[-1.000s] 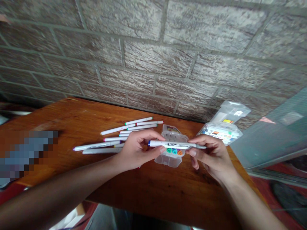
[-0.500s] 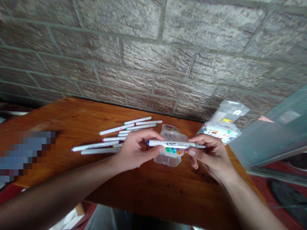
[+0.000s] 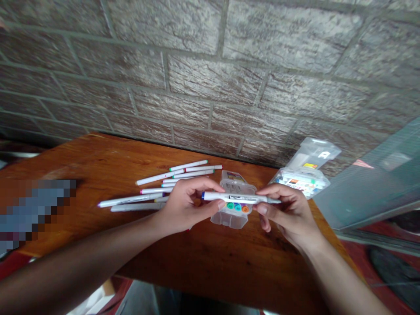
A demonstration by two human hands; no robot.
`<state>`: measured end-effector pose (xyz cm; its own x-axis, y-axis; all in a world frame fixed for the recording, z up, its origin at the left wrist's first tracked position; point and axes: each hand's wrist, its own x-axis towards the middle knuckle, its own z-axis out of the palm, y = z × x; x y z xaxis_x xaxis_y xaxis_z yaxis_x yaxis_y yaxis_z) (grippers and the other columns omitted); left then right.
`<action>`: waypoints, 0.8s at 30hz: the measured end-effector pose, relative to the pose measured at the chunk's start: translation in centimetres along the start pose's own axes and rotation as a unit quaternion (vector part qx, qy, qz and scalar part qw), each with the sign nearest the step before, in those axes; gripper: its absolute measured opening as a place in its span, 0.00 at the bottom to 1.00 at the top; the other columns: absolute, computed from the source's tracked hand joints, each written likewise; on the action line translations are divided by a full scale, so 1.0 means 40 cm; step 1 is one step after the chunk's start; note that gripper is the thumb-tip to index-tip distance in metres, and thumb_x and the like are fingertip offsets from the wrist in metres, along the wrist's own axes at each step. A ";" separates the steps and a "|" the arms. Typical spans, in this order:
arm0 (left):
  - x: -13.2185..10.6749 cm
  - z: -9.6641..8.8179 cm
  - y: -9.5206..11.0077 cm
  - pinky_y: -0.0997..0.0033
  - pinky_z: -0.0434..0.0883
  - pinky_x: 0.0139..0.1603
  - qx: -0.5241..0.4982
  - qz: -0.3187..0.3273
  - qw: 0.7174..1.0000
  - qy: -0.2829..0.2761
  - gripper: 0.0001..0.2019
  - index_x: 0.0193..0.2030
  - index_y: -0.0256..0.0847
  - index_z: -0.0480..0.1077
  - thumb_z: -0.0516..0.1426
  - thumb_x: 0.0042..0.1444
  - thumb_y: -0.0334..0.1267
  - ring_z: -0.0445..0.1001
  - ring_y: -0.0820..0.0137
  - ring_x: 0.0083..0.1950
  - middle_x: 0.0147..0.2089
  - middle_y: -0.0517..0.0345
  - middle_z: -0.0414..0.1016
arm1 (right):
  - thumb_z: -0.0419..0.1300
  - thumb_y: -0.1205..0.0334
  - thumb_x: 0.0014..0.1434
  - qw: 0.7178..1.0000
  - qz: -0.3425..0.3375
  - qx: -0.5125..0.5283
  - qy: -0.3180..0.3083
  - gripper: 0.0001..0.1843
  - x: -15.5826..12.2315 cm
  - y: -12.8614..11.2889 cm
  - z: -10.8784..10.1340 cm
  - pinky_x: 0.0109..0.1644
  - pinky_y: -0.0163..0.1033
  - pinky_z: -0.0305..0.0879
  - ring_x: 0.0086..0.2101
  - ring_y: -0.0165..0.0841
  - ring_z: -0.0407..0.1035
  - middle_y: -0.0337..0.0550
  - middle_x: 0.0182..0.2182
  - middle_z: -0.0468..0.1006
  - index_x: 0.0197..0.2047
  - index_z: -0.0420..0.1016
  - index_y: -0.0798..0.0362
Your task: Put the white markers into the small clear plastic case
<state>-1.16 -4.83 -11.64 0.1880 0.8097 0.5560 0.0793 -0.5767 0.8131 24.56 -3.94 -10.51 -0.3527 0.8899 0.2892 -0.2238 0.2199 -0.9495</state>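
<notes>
The left hand [image 3: 188,205] and right hand [image 3: 288,212] hold a white marker [image 3: 241,198] level between them, the left thumb [image 3: 220,204] and curled left fingers [image 3: 210,183] pinching it near its blue end, the right thumb [image 3: 262,209] and right fingers [image 3: 274,189] pinching near its grey tip, which seems a steady hold that leaves the printed barrel in view. The marker lies crosswise above a clear plastic case [image 3: 229,220] with colored round labels [image 3: 238,207], though any contact is hard to tell. Loose white markers [image 3: 131,201] lie on the wooden table [image 3: 98,175] nearby, left of the case, and a clear plastic-wrapped marker pack [image 3: 300,178] sits at the far right.
</notes>
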 end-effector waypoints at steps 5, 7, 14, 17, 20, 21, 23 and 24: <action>-0.001 0.000 0.000 0.77 0.71 0.27 0.003 -0.006 1.000 -0.005 0.07 0.41 0.35 0.82 0.69 0.56 0.34 0.77 0.72 0.29 0.33 0.52 0.84 | 0.78 0.66 0.56 1.000 0.001 0.001 -0.002 0.10 0.000 0.000 0.000 0.18 0.28 0.73 0.15 0.27 0.74 0.40 0.25 0.85 0.42 0.88 0.49; -0.002 -0.001 0.000 0.77 0.70 0.27 0.005 -0.007 1.000 -0.006 0.07 0.41 0.35 0.82 0.69 0.57 0.35 0.77 0.72 0.28 0.33 0.53 0.84 | 0.77 0.66 0.56 1.000 0.000 0.003 -0.003 0.10 0.001 0.001 0.000 0.18 0.28 0.73 0.15 0.27 0.74 0.39 0.25 0.85 0.42 0.88 0.49; 0.001 -0.001 0.000 0.77 0.70 0.27 0.008 -0.001 1.000 -0.004 0.07 0.41 0.35 0.82 0.69 0.56 0.34 0.76 0.73 0.28 0.32 0.53 0.84 | 0.77 0.66 0.56 1.000 -0.002 0.006 -0.006 0.11 0.002 0.002 -0.001 0.19 0.27 0.73 0.16 0.26 0.75 0.39 0.26 0.86 0.43 0.89 0.47; 0.001 0.000 0.000 0.77 0.71 0.27 0.007 -0.001 1.000 -0.002 0.07 0.41 0.34 0.82 0.69 0.56 0.34 0.76 0.72 0.28 0.32 0.53 0.84 | 0.77 0.66 0.57 1.000 0.000 0.005 -0.008 0.10 0.000 -0.002 0.001 0.19 0.27 0.73 0.16 0.26 0.74 0.39 0.25 0.85 0.43 0.89 0.47; 0.000 0.000 0.000 0.78 0.70 0.26 0.007 -0.005 1.000 -0.004 0.07 0.41 0.34 0.82 0.69 0.56 0.34 0.76 0.72 0.28 0.32 0.52 0.84 | 0.77 0.66 0.57 1.000 0.002 0.003 -0.008 0.10 -0.002 -0.003 0.001 0.19 0.27 0.74 0.16 0.26 0.74 0.39 0.25 0.85 0.43 0.89 0.47; 0.000 0.000 0.001 0.78 0.70 0.26 0.007 -0.006 1.000 -0.005 0.07 0.41 0.34 0.81 0.69 0.56 0.34 0.76 0.72 0.28 0.32 0.52 0.84 | 0.77 0.66 0.57 1.000 0.001 0.003 -0.008 0.10 -0.003 -0.002 0.001 0.19 0.27 0.74 0.16 0.26 0.74 0.39 0.25 0.86 0.43 0.89 0.47; 0.000 -0.001 0.002 0.78 0.70 0.26 0.008 -0.008 1.000 -0.007 0.07 0.41 0.34 0.81 0.69 0.56 0.34 0.77 0.72 0.28 0.32 0.52 0.84 | 0.77 0.66 0.57 1.000 0.001 0.004 -0.007 0.10 -0.003 -0.001 0.000 0.19 0.27 0.74 0.16 0.26 0.75 0.39 0.26 0.86 0.43 0.88 0.47; 0.000 -0.001 0.003 0.78 0.70 0.26 0.007 -0.008 1.000 -0.007 0.07 0.40 0.34 0.81 0.69 0.56 0.34 0.77 0.72 0.28 0.32 0.52 0.84 | 0.77 0.66 0.57 1.000 0.000 0.004 -0.006 0.11 -0.003 0.000 -0.001 0.19 0.27 0.74 0.16 0.26 0.75 0.39 0.26 0.86 0.43 0.88 0.47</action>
<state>-1.17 -4.90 -11.52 0.1997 0.8175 0.5402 0.0971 -0.5651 0.8193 24.64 -4.02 -10.56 -0.3633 0.8853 0.2902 -0.2314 0.2160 -0.9486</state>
